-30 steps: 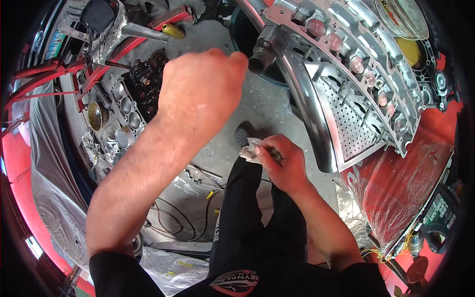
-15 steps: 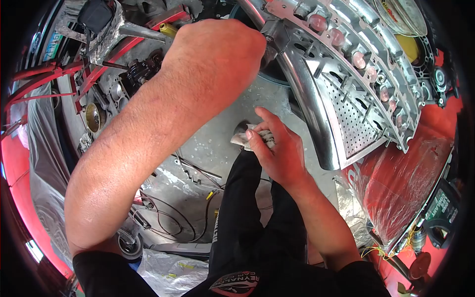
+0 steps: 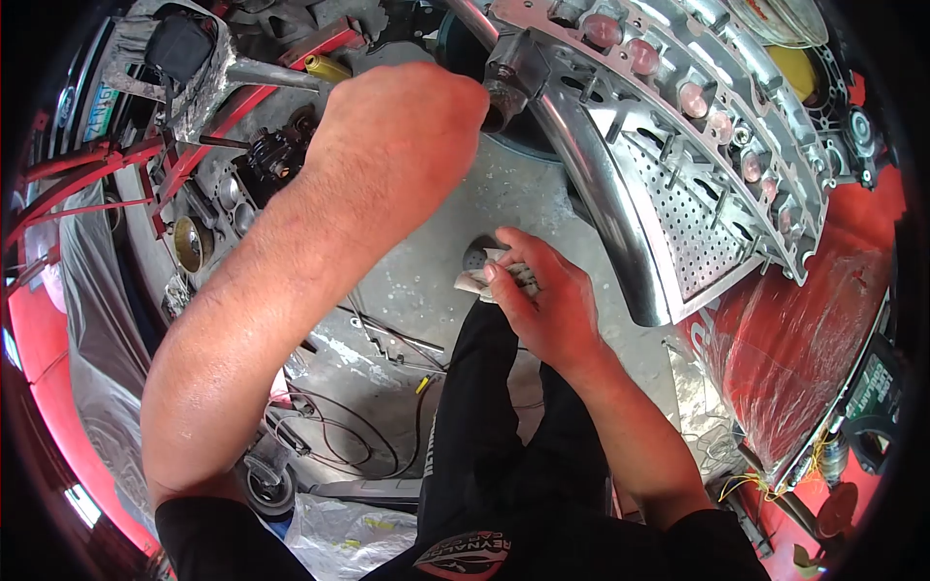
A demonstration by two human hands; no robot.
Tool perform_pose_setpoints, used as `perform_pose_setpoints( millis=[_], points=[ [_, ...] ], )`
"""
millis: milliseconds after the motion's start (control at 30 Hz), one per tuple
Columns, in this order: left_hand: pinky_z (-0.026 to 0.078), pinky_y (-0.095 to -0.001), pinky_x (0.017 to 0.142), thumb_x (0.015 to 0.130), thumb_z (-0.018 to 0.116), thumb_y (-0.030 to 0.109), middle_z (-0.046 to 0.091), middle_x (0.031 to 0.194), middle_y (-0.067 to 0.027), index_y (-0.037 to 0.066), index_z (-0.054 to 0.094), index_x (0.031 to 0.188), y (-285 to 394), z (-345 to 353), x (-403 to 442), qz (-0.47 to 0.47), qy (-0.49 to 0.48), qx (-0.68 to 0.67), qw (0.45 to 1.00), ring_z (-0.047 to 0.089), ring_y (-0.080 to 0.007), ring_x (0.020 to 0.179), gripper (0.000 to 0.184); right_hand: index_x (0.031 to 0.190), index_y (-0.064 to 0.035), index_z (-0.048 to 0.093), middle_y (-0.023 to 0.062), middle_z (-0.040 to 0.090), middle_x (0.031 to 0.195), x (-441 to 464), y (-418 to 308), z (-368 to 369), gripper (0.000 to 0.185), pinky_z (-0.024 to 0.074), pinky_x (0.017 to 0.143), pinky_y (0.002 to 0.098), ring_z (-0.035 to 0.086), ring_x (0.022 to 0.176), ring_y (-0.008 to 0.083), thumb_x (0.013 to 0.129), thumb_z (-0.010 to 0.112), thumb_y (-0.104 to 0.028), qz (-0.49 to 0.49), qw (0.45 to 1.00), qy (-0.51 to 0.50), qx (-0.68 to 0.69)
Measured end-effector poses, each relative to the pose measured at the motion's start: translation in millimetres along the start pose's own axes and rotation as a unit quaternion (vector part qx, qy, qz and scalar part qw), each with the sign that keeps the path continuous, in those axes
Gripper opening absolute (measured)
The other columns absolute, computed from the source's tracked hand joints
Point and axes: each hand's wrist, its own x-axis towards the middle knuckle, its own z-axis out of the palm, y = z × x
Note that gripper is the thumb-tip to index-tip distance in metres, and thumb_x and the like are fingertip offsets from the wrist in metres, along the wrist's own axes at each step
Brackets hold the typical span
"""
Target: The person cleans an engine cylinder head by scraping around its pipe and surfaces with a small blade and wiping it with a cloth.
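Observation:
My left hand is a closed fist, seen from its back, beside a square metal fitting with a dark round opening. Its fingers face away, so anything in them is hidden. The fitting is at the upper end of a polished curved metal piece with a perforated panel. Against that piece lies a cast-metal engine part with several round recesses and bolt holes. My right hand, lower and in front of my legs, pinches a crumpled pale rag between thumb and fingers.
A red metal frame and a paint-spattered stand are at upper left. Cables and thin rods lie on the concrete floor. A plastic-wrapped red panel is at right. A dark round tub sits beneath the fitting.
My left fist has shifted a little left, so more of the fitting and its opening shows. My right hand still holds the rag, almost in place. The view has shifted slightly.

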Motion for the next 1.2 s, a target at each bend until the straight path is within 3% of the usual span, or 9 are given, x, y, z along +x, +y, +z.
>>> perform_pose_setpoints(
  millis=[100,433,633,733,1033,1200],
  points=[
    [0.051,-0.0488,0.063,0.084,0.066,0.014,0.063,0.073,-0.0168,0.006,0.063,0.087,-7,-4,1,0.043,0.01,0.003,0.999,0.065,-0.0384,0.076,0.009,0.121,-0.0051,0.06,0.0093,0.071,0.094,-1,-4,-1,0.038,0.0549,0.065,0.0374,0.07,0.076,0.0289,0.089,0.068,-0.022,0.041,0.999,-0.013,0.013],
    [0.053,-0.0472,0.065,0.083,0.069,0.015,0.062,0.072,-0.0172,0.006,0.063,0.086,-5,-15,2,0.062,-0.005,0.04,0.997,0.065,-0.0375,0.077,0.012,0.123,-0.0056,0.06,0.0099,0.071,0.093,8,-6,-3,0.039,0.0547,0.064,0.0372,0.069,0.072,0.0285,0.088,0.069,-0.021,0.013,1.0,0.013,0.008],
    [0.053,-0.0461,0.067,0.081,0.07,0.015,0.061,0.072,-0.0164,0.007,0.064,0.086,-7,-18,0,0.076,0.001,0.054,0.996,0.065,-0.0363,0.078,0.011,0.135,-0.0082,0.054,0.0084,0.07,0.089,26,-15,-5,0.053,0.0544,0.062,0.0377,0.069,0.07,0.028,0.087,0.07,-0.022,-0.008,0.999,0.021,-0.027],
    [0.053,-0.0458,0.066,0.081,0.07,0.015,0.061,0.072,-0.0164,0.007,0.064,0.086,-7,-20,-1,0.071,-0.004,0.053,0.996,0.065,-0.0361,0.078,0.012,0.139,-0.0067,0.052,0.0071,0.071,0.085,38,-22,-3,0.058,0.0538,0.067,0.0328,0.069,0.07,0.0232,0.085,0.072,-0.016,-0.007,0.996,0.03,-0.084],
    [0.051,-0.0475,0.064,0.081,0.069,0.013,0.06,0.07,-0.017,0.006,0.06,0.083,-12,-23,-4,0.119,0.006,0.019,0.993,0.063,-0.0389,0.074,0.012,0.144,-0.0096,0.044,0.007,0.069,0.086,50,-18,1,0.067,0.0539,0.062,0.0386,0.069,0.071,0.0279,0.085,0.072,-0.024,-0.003,0.996,0.027,-0.082],
    [0.05,-0.0484,0.063,0.081,0.069,0.014,0.059,0.068,-0.0171,0.006,0.059,0.083,-16,-22,-5,0.137,0.011,0.018,0.99,0.063,-0.0395,0.074,0.013,0.145,-0.0088,0.042,0.0094,0.071,0.086,77,-15,3,0.068,0.0529,0.06,0.0371,0.07,0.07,0.0279,0.085,0.07,-0.024,-0.079,0.972,0.013,-0.22]
  ],
)
